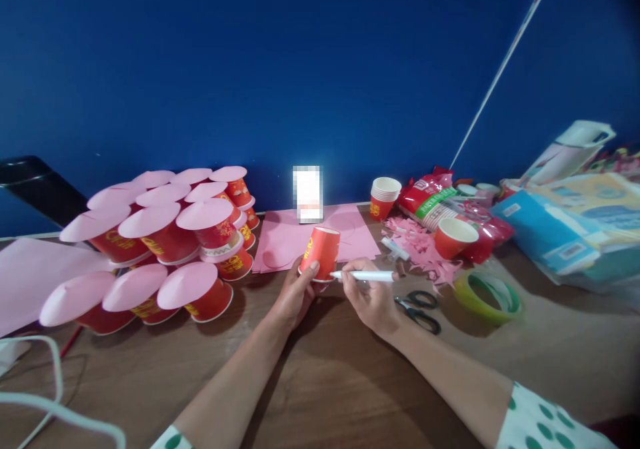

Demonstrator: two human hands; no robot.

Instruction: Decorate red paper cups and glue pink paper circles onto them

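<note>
My left hand (300, 289) is closed around a red paper cup (321, 252) with yellow lettering, held upside down above the table with its white rim at the bottom. In my right hand (369, 299) is a white marker pen (367, 276), pinched between thumb and fingers. Its tip points left and meets, or nearly meets, the cup's side near the rim. Behind the cup lie pink paper sheets (277, 232). Scissors (420, 312) with black handles rest just right of my right hand.
Stacked red cups (213, 299) topped with pink paper cones (187, 286) fill the left. Toward the right are nested cups (385, 199), pink paper scraps (425, 246), an upright cup (455, 239), a tape roll (487, 299), a red bag (425, 196) and a blue package (545, 229). A white cord (60, 402) lies front left.
</note>
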